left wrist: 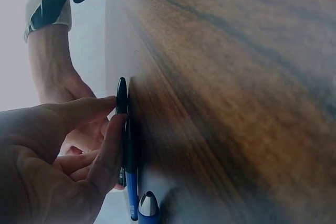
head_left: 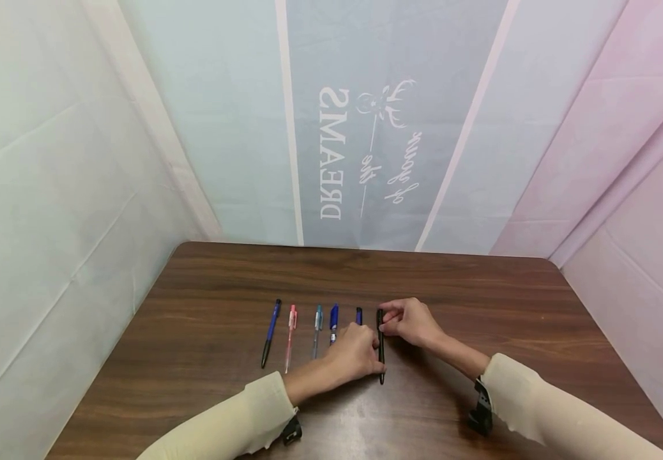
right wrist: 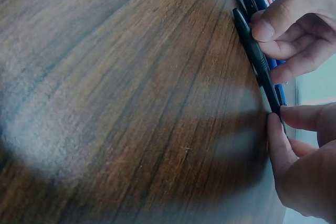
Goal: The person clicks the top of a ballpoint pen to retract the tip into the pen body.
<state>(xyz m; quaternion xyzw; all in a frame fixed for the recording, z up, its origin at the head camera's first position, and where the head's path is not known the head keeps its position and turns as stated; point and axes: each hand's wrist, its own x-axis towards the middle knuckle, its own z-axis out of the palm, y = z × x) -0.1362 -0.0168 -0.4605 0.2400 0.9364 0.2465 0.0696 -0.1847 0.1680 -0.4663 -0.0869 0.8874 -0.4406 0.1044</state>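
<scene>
A black pen (head_left: 381,348) lies on the table at the right end of a row of pens, pointing away from the body. My right hand (head_left: 414,322) pinches its far end between thumb and fingers. Near the other end, my left hand (head_left: 354,354) holds the same pen with thumb and fingertips. Just left of it is a blue pen with a dark end (head_left: 359,315), mostly hidden by the left hand. A blue-capped pen (head_left: 334,316) is also partly covered by that hand. In the right wrist view the black pen (right wrist: 254,51) runs between both hands.
Further left in the row lie a teal-topped clear pen (head_left: 317,326), a pink pen (head_left: 292,326) and a blue pen with a black grip (head_left: 272,332). The brown wooden table (head_left: 481,294) meets a printed cloth backdrop (head_left: 239,160) at its far edge.
</scene>
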